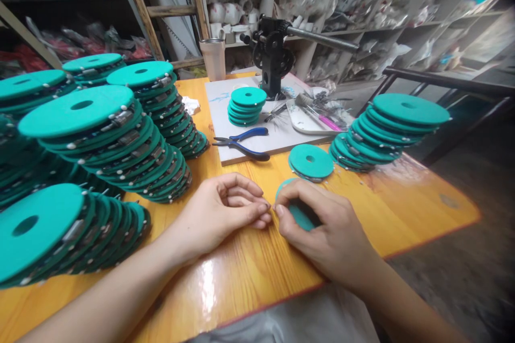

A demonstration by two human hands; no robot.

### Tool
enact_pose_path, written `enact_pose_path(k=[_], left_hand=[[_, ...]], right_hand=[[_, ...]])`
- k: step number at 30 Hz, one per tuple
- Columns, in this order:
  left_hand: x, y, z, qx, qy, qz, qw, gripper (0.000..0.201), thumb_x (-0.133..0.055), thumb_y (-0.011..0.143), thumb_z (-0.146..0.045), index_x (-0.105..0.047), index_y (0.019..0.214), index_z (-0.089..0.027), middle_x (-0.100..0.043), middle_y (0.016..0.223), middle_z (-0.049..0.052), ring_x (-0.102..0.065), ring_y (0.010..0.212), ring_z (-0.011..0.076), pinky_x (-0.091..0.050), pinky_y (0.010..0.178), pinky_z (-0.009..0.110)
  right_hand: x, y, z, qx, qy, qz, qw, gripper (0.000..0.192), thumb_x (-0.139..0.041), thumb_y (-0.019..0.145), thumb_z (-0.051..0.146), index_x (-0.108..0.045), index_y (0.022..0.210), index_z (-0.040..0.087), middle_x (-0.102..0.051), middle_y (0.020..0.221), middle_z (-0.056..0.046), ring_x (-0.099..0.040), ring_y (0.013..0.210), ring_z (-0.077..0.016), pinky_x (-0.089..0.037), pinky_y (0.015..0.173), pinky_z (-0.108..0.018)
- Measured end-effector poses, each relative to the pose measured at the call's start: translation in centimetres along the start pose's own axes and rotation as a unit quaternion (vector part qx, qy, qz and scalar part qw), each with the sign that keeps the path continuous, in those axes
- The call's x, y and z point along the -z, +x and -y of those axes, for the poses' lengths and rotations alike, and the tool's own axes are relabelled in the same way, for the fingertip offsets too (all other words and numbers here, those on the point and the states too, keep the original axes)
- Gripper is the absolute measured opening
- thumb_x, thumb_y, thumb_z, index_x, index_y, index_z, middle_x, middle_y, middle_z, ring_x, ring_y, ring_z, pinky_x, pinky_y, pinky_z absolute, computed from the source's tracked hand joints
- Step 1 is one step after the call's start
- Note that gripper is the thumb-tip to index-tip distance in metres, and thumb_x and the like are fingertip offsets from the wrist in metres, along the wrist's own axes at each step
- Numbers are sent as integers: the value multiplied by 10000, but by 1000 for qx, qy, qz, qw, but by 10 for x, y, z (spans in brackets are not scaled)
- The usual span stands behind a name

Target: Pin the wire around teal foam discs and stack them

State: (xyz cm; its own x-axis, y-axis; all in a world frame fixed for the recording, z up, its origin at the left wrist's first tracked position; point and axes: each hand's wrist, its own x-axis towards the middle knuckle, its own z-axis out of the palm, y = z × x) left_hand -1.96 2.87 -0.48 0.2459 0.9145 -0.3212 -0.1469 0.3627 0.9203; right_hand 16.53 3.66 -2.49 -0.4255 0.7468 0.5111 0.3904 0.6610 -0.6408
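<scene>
My left hand (229, 203) is held over the front of the table with its fingers curled and the thumb pressed to the fingers. Just to its right my right hand (322, 220) makes a pinch of thumb and forefinger, the two sets of fingertips almost meeting. Whatever lies between the fingertips is too small to make out. Partly behind my right hand, a green foam disc (301, 215) lies on the wooden table (241, 273). Just beyond it rests another green foam spool (310, 161) with a hole in its middle.
Tall stacks of green spools (80, 110) crowd the left side; another stack (388, 128) leans at the right. Blue-handled pliers (245, 143) and a small spool stack (246, 106) lie on a grey board (225, 112). Behind stand a black lever press (273, 53), a white tray (301, 120) and a cup (213, 59).
</scene>
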Motion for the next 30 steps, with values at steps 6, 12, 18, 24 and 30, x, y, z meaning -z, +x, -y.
enact_pose_path(k=[6, 12, 18, 24, 30], left_hand=[[1, 1, 0, -1, 0, -3, 1000, 275, -795, 727, -170, -576, 871, -86, -717, 690, 31, -710, 658, 105, -575, 669, 172], [0, 0, 1, 1, -4, -1, 1000, 277, -796, 725, -164, -575, 871, -82, -719, 688, 38, -709, 656, 106, -576, 666, 172], [0, 1, 0, 3, -5, -6, 1000, 270, -791, 729, -160, -575, 870, -81, -721, 686, 41, -709, 652, 105, -572, 655, 163], [-1, 1, 0, 6, -3, -6, 1000, 278, -794, 726, -168, -574, 872, -84, -727, 676, 53, -709, 649, 109, -576, 659, 172], [0, 1, 0, 8, -8, -6, 1000, 305, -815, 702, -182, -578, 868, -84, -725, 683, 46, -710, 651, 111, -577, 658, 174]], right_hand=[[0, 0, 0, 5, -2, -4, 1000, 88, -522, 868, 100, -540, 787, 129, -533, 751, 40, -489, 707, -33, -371, 668, -152], [0, 0, 0, 5, -3, -4, 1000, 87, -523, 868, 102, -540, 787, 128, -533, 752, 42, -486, 705, -28, -368, 667, -146], [1, -1, 0, 6, -3, -4, 1000, 94, -517, 869, 103, -540, 781, 127, -531, 746, 40, -485, 702, -31, -369, 664, -150], [1, 0, 1, 2, -4, 1, 1000, 92, -520, 870, 102, -541, 785, 129, -534, 752, 36, -486, 704, -35, -372, 663, -156], [0, 0, 0, 4, -7, -2, 1000, 94, -518, 866, 102, -537, 778, 127, -530, 741, 35, -485, 696, -36, -372, 654, -157]])
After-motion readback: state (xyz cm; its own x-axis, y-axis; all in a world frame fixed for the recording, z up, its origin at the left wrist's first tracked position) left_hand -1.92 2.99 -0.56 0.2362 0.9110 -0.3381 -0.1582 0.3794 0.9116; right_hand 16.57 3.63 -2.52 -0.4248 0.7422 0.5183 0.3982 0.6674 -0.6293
